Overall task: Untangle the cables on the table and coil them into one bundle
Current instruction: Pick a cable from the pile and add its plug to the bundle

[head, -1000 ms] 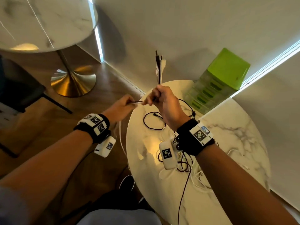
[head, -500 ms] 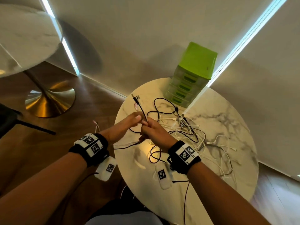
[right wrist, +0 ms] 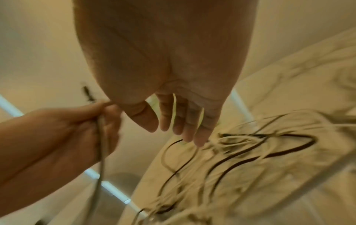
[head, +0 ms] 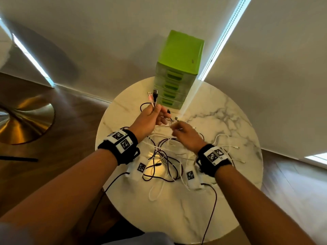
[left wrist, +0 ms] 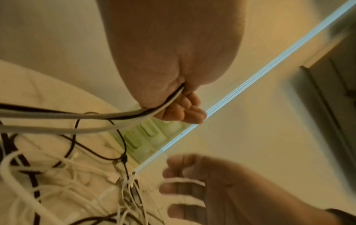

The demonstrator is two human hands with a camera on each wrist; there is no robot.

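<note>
Gripping several cable ends together, my left hand (head: 149,119) is raised above the far left part of the round marble counter (head: 235,131), fingers curled around a black and a pale cable whose plugs (head: 153,95) stick up past my knuckles toward the green drawer unit (head: 178,68) at the back. From the underside of that grip the held strands run down and toward me, into the tangle of black and white cables (head: 164,160) spread over the middle of the counter. My right hand (head: 185,134) sits just beside the left, slightly nearer me and lower, directly over the far edge of the tangle. Its fingers (right wrist: 185,121) are straight and loosely spread, pointing down at the cables, and hold nothing that I can make out, though the wrist view is blurred and a thin white strand may lie across the fingertips. The loose connectors (head: 172,119) I would pick next lie between the two hands, just past the right fingertips and beneath the left hand, so the right hand is the nearer one to take them. The pile's strands run mostly from those connectors back toward my body, so I judge a gathered end should be lifted up and away to join the left grip.
</note>
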